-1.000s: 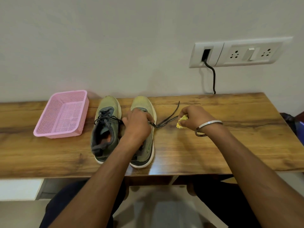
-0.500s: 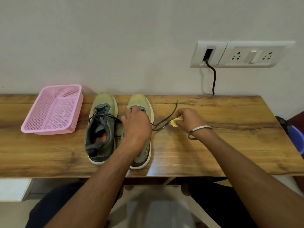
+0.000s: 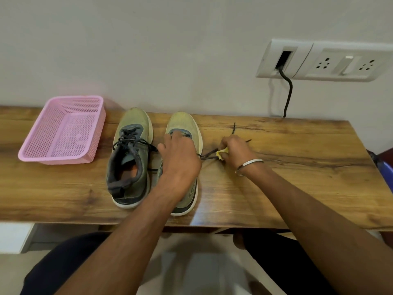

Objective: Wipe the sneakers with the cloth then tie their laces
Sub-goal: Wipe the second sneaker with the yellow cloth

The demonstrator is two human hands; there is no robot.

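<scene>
Two sneakers (image 3: 131, 158) side by side on the table (image 3: 297, 188); basket (image 3: 63, 130) left of them, laces (image 3: 209, 155) right of them, socket panel (image 3: 325, 60) behind on the wall.

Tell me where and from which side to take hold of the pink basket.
Grip the pink basket by its right rim, the long edge facing the left sneaker, coming from above. It sits upright with its mouth open, so fingers can probably hook over that rim, with a bare strip of table alongside it.
</scene>
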